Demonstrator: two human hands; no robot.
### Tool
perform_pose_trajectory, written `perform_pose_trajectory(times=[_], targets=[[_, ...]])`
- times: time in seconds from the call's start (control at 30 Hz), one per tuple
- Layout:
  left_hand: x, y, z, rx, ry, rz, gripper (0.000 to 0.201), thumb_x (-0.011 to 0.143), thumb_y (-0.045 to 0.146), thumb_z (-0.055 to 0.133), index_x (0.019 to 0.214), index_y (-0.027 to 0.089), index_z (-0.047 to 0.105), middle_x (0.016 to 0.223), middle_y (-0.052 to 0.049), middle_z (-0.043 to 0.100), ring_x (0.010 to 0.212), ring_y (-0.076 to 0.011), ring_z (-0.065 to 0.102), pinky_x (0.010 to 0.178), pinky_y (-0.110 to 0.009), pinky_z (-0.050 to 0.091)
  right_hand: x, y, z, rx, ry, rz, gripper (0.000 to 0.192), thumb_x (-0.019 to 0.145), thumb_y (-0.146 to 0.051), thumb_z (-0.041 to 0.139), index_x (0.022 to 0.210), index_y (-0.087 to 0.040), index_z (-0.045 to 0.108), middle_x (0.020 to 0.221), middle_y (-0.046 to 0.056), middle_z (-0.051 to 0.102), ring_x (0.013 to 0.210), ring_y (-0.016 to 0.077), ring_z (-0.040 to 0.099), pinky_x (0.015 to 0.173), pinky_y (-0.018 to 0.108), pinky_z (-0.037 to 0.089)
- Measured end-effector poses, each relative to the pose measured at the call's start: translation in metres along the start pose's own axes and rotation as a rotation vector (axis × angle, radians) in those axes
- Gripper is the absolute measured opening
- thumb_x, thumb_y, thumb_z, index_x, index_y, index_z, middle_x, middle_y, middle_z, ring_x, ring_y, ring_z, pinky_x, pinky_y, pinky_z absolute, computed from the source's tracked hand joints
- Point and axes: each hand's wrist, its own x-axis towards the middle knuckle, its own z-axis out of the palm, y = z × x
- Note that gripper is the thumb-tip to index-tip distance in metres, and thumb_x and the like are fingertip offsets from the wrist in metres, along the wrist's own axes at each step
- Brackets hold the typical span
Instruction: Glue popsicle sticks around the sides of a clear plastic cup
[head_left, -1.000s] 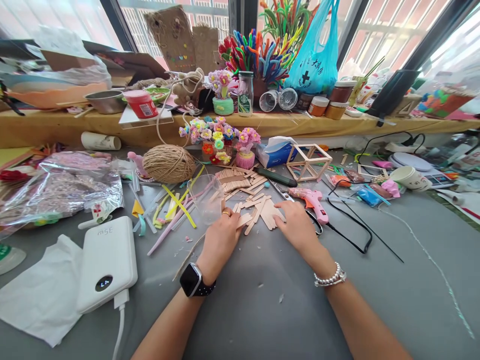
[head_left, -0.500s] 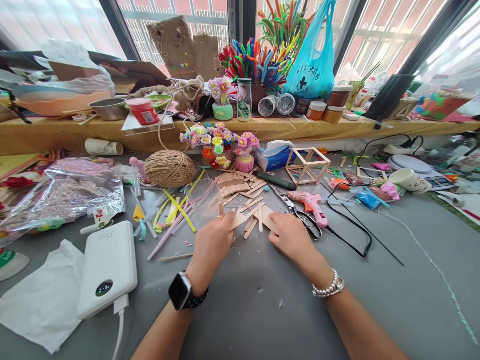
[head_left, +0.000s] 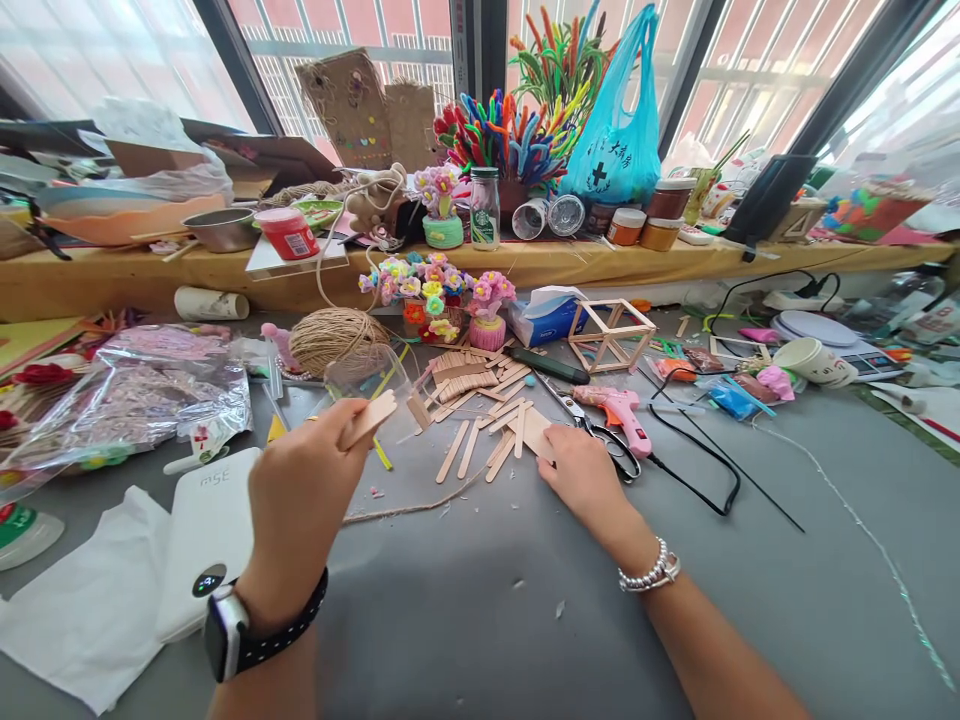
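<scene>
My left hand (head_left: pixel 304 500), wearing a black-banded watch, is raised above the table with its fingers closed around pale wooden craft sticks (head_left: pixel 373 415). Just behind it is a clear plastic cup (head_left: pixel 375 378); I cannot tell whether the hand touches it. My right hand (head_left: pixel 589 475), with a silver bead bracelet, pinches a wide wooden craft stick (head_left: pixel 534 432) low over the table. Narrow loose sticks (head_left: pixel 452 452) are scattered between the hands, and a stacked row of sticks (head_left: pixel 463 380) lies behind them. A length of twine (head_left: pixel 412 510) lies in front.
Scissors (head_left: pixel 621 455) and a pink glue gun (head_left: pixel 619 410) with its black cord lie right of my right hand. Behind stand a wooden cube frame (head_left: pixel 611 335) and a twine ball (head_left: pixel 337 340). A white power bank (head_left: pixel 210 550) lies at left.
My left hand has moved left, up and back toward me with sticks in it, and two loose sticks now show on the table. The clear cup has shifted left. My right hand has hardly moved.
</scene>
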Motion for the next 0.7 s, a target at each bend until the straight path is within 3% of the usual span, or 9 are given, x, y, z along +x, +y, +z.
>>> perform_pose_trajectory(times=[0.17, 0.27, 0.4, 0.53, 0.7], targets=[[0.001, -0.020, -0.013, 0.033, 0.255, -0.099, 0.032, 0.081, 0.046, 0.047, 0.087, 0.020, 0.065, 0.056, -0.002, 0.060, 0.055, -0.0175, 0.051, 0.053, -0.023, 0.029, 0.000, 0.001, 0.002, -0.018, 0.018, -0.002, 0.017, 0.081, -0.025, 0.051, 0.093, -0.015, 0.058, 0.100, 0.008, 0.063, 0.095, 0.0231, 0.055, 0.074, 0.032, 0.038], [0.003, -0.032, -0.019, 0.028, 0.341, -0.184, 0.042, 0.079, 0.052, 0.045, 0.093, 0.018, 0.065, 0.056, -0.002, 0.056, 0.055, -0.0176, 0.050, 0.051, -0.024, 0.027, 0.000, 0.000, 0.001, -0.023, 0.018, -0.010, 0.017, 0.082, -0.022, 0.049, 0.095, -0.015, 0.058, 0.101, 0.009, 0.062, 0.096, 0.0223, 0.055, 0.075, 0.031, 0.038], [0.002, -0.041, -0.027, 0.019, 0.337, -0.315, 0.051, 0.078, 0.057, 0.040, 0.103, 0.019, 0.063, 0.061, -0.004, 0.057, 0.059, -0.0188, 0.049, 0.050, -0.024, 0.028, 0.000, -0.002, 0.000, -0.019, 0.009, -0.019, 0.018, 0.083, -0.019, 0.045, 0.095, -0.015, 0.058, 0.102, 0.010, 0.062, 0.097, 0.0216, 0.055, 0.075, 0.031, 0.038], [0.002, -0.039, -0.033, 0.025, 0.234, -0.310, 0.053, 0.080, 0.056, 0.036, 0.109, 0.018, 0.060, 0.065, -0.005, 0.058, 0.062, -0.0196, 0.049, 0.050, -0.024, 0.030, 0.000, -0.002, -0.001, -0.009, 0.003, -0.021, 0.019, 0.083, -0.018, 0.045, 0.096, -0.014, 0.058, 0.103, 0.011, 0.062, 0.098, 0.0222, 0.054, 0.076, 0.031, 0.038], [0.004, -0.035, -0.034, -0.067, 0.297, -0.264, 0.043, 0.083, 0.049, 0.035, 0.100, 0.019, 0.062, 0.062, -0.002, 0.056, 0.062, -0.0175, 0.050, 0.055, -0.024, 0.031, -0.001, -0.003, -0.002, -0.003, -0.002, -0.034, 0.021, 0.083, -0.015, 0.043, 0.096, -0.015, 0.058, 0.101, 0.010, 0.063, 0.097, 0.0218, 0.054, 0.077, 0.031, 0.039]])
